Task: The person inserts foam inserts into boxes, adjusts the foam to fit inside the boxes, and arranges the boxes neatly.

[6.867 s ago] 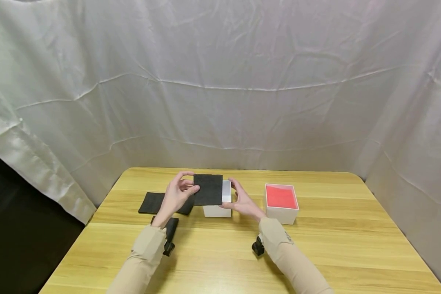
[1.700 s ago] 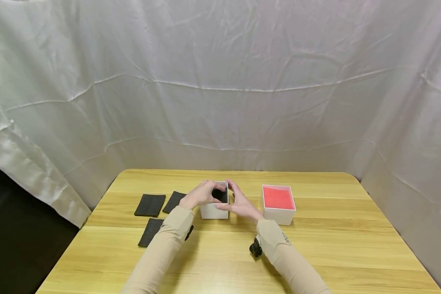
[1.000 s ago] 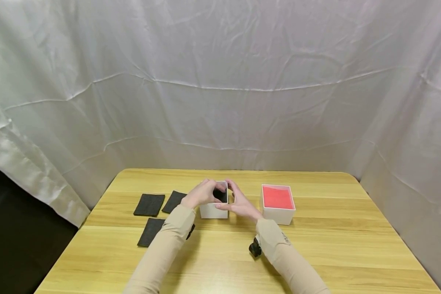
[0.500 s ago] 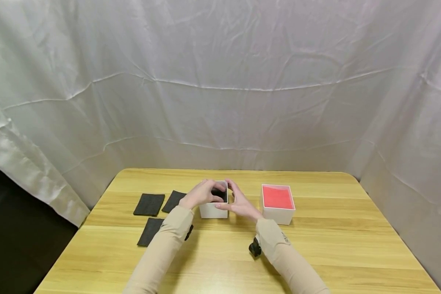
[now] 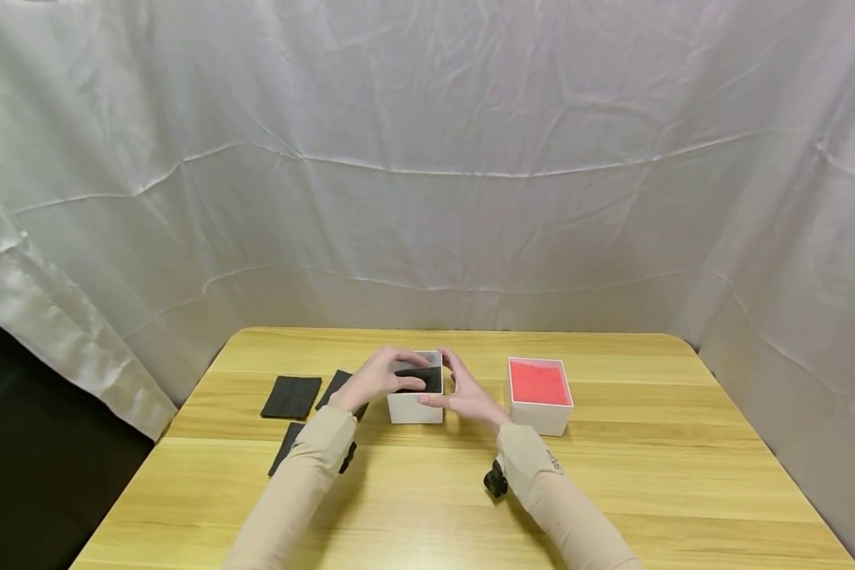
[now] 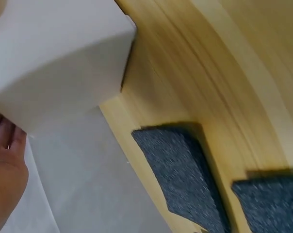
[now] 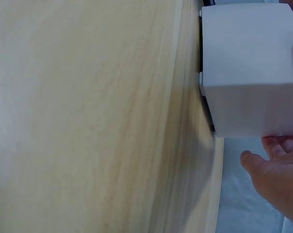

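A white open-topped box (image 5: pixel 415 410) stands near the middle of the table. A black square felt-like pad (image 5: pixel 433 381) lies inside it, below the rim. My left hand (image 5: pixel 381 376) is over the box's left side, fingers and thumb spread apart above the opening and nothing pinched between them. My right hand (image 5: pixel 470 396) holds the box from the right, thumb at the front corner and fingers at the back corner. In the left wrist view, two loose black pads, a nearer one (image 6: pixel 178 170) and another one (image 6: pixel 277 204), lie on the wood beside the box.
A second white box (image 5: pixel 541 418) with a red sheet (image 5: pixel 539 383) inside stands to the right. On the left lie a black pad (image 5: pixel 290 397), another pad (image 5: pixel 333 386) and a third pad (image 5: pixel 285 450) partly under my left forearm. A pale curtain (image 5: pixel 427 198) hangs behind the table (image 5: pixel 648 475).
Earlier my left hand held the black pad above the box; it then went down into the opening. Now it has drawn back up and left, fingers spread, leaving the pad inside.
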`<action>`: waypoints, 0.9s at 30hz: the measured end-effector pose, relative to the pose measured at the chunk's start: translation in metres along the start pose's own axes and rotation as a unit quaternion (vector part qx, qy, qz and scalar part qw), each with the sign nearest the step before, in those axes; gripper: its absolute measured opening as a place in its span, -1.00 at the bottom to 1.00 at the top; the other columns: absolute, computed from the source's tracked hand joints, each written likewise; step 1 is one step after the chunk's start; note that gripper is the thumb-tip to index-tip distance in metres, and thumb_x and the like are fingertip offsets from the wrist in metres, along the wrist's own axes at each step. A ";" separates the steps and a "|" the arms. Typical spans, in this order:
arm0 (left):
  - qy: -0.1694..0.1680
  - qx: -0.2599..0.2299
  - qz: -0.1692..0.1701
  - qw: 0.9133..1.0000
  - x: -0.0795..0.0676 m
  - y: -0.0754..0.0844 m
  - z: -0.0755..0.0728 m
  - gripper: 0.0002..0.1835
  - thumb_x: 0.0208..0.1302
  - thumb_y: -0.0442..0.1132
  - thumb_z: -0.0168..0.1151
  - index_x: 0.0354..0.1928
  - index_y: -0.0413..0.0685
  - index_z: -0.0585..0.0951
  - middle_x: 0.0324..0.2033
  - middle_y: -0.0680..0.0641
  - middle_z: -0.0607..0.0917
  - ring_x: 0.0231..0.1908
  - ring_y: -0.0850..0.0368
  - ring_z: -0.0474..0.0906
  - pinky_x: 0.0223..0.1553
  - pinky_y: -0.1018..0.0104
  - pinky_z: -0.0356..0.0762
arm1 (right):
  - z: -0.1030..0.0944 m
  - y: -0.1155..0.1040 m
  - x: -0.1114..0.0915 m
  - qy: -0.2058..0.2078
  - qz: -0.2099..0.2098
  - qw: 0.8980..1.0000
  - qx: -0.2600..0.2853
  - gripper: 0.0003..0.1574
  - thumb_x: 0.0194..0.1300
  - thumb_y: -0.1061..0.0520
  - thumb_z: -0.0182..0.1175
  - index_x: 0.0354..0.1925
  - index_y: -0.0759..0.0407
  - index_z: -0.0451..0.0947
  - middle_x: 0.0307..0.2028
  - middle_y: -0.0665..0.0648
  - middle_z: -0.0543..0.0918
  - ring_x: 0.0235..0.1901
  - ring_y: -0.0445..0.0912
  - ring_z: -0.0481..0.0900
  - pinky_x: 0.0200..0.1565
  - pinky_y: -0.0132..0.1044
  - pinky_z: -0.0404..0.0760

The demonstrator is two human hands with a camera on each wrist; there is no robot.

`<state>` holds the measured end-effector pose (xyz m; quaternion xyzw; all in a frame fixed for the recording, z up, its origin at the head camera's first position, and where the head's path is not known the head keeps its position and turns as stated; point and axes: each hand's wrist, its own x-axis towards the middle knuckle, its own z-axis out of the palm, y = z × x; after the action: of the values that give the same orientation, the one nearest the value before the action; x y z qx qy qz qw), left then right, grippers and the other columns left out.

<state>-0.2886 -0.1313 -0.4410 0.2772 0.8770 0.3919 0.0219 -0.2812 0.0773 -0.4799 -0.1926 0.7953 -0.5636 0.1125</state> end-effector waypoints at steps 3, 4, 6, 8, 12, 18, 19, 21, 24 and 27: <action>0.017 -0.026 0.003 1.000 -0.006 -0.003 -0.004 -0.63 0.21 -0.27 0.45 0.06 -0.19 0.69 0.03 -0.19 0.75 0.14 -0.12 0.63 0.27 -0.15 0.49 | 0.000 0.001 0.001 0.001 -0.003 1.000 -0.001 0.27 0.19 0.07 0.46 0.59 0.16 -0.12 0.55 0.28 0.12 0.57 0.14 0.04 0.56 0.18 0.00; 0.024 -0.030 0.006 0.999 -0.008 -0.005 -0.005 -0.62 0.21 -0.27 0.45 0.07 -0.19 0.69 0.02 -0.18 0.76 0.13 -0.12 0.63 0.26 -0.15 0.50 | 0.000 0.002 0.002 0.000 -0.005 1.000 -0.002 0.26 0.19 0.07 0.46 0.59 0.16 -0.11 0.54 0.29 0.13 0.56 0.15 0.05 0.56 0.20 0.01; 0.039 -0.040 0.003 0.998 -0.012 -0.008 -0.008 -0.61 0.21 -0.24 0.46 0.07 -0.18 0.69 0.00 -0.16 0.76 0.11 -0.08 0.63 0.26 -0.14 0.49 | 0.000 0.002 0.003 0.000 -0.009 1.000 -0.005 0.25 0.18 0.07 0.46 0.58 0.16 -0.10 0.54 0.29 0.15 0.55 0.16 0.07 0.55 0.20 0.02; 0.055 -0.046 0.002 0.997 -0.017 -0.012 -0.011 -0.59 0.20 -0.20 0.47 0.08 -0.16 0.68 -0.02 -0.14 0.76 0.08 -0.05 0.62 0.25 -0.14 0.49 | 0.000 0.002 0.003 0.000 -0.012 1.000 -0.009 0.24 0.18 0.06 0.46 0.58 0.15 -0.09 0.53 0.29 0.16 0.55 0.16 0.08 0.55 0.21 0.03; 0.081 -0.053 0.009 0.995 -0.025 -0.021 -0.019 -0.59 0.20 -0.17 0.47 0.06 -0.16 0.69 -0.08 -0.11 0.78 0.02 -0.03 0.64 0.27 -0.17 0.45 | 0.001 0.001 0.004 0.003 -0.015 1.000 -0.016 0.23 0.18 0.07 0.47 0.57 0.15 -0.06 0.52 0.28 0.18 0.54 0.15 0.10 0.55 0.20 0.04; 0.098 -0.055 0.019 0.993 -0.039 -0.035 -0.030 -0.66 0.24 -0.29 0.42 0.04 -0.21 0.67 -0.14 -0.14 0.78 -0.03 -0.07 0.66 0.25 -0.30 0.42 | 0.002 0.000 0.004 0.005 -0.011 1.000 -0.017 0.23 0.16 0.07 0.48 0.57 0.15 -0.05 0.54 0.31 0.14 0.55 0.18 0.08 0.55 0.18 0.06; 0.097 -0.057 0.018 0.993 -0.042 -0.038 -0.032 -0.68 0.24 -0.32 0.41 0.03 -0.21 0.66 -0.14 -0.16 0.78 -0.03 -0.08 0.66 0.24 -0.32 0.42 | 0.003 0.000 0.004 0.005 -0.010 1.000 -0.017 0.24 0.16 0.06 0.48 0.57 0.14 -0.05 0.55 0.31 0.12 0.56 0.19 0.07 0.55 0.18 0.07; 0.092 -0.054 0.012 0.994 -0.048 -0.044 -0.035 -0.70 0.24 -0.36 0.40 0.02 -0.20 0.65 -0.12 -0.19 0.77 -0.01 -0.12 0.65 0.23 -0.34 0.41 | 0.003 0.000 0.004 0.005 -0.007 1.000 -0.017 0.26 0.15 0.05 0.49 0.58 0.13 -0.06 0.56 0.31 0.09 0.56 0.20 0.06 0.54 0.17 0.07; 0.076 -0.045 0.008 0.996 -0.055 -0.053 -0.040 -0.69 0.25 -0.42 0.37 0.04 -0.24 0.63 -0.08 -0.24 0.76 0.06 -0.20 0.62 0.26 -0.36 0.38 | 0.002 0.002 0.004 0.006 -0.005 1.000 -0.017 0.28 0.15 0.04 0.49 0.58 0.12 -0.07 0.57 0.31 0.07 0.56 0.22 0.05 0.54 0.19 0.07; 0.057 -0.041 0.003 0.998 -0.062 -0.061 -0.042 -0.68 0.27 -0.47 0.32 0.06 -0.27 0.60 -0.03 -0.26 0.74 0.13 -0.26 0.58 0.29 -0.36 0.34 | 0.002 0.002 0.003 0.006 -0.006 1.000 -0.017 0.28 0.15 0.05 0.49 0.58 0.12 -0.08 0.57 0.30 0.06 0.56 0.21 0.05 0.54 0.18 0.06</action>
<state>-0.2753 -0.2236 -0.4653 0.2557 0.8593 0.4426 -0.0183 -0.2837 0.0754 -0.4824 -0.1959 0.8042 -0.5519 0.1011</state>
